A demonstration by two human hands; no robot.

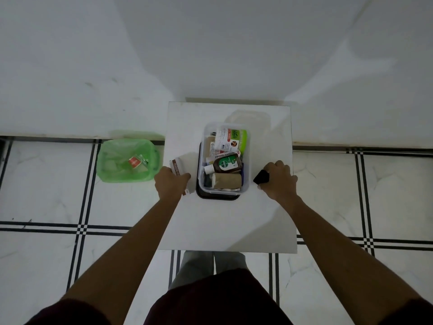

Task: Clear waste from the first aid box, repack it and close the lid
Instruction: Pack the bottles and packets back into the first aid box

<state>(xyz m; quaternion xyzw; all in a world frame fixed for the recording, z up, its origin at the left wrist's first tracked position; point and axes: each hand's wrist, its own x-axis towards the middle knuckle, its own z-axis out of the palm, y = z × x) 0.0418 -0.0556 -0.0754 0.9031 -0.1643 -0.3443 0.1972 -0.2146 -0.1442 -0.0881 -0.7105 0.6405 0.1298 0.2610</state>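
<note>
Your left hand (172, 182) grips a white-and-brown carton (177, 167); your right hand (277, 180) curls around a small black object (262, 177). Between them, the clear first aid box (223, 160) sits on the white table (225, 221), packed but unlidded. Its clear lid (248, 118) lies beyond; some waste is already in the green bin (128, 160).

White desk (230, 221) sits square in the middle, spreading out beneath and between both hands. Below it, a pale tiled floor (46, 191) crossed by black double lines stretches left of the left hand and right of the right. Beyond the hands, a plain white wall (210, 50), shadows falling across it.
</note>
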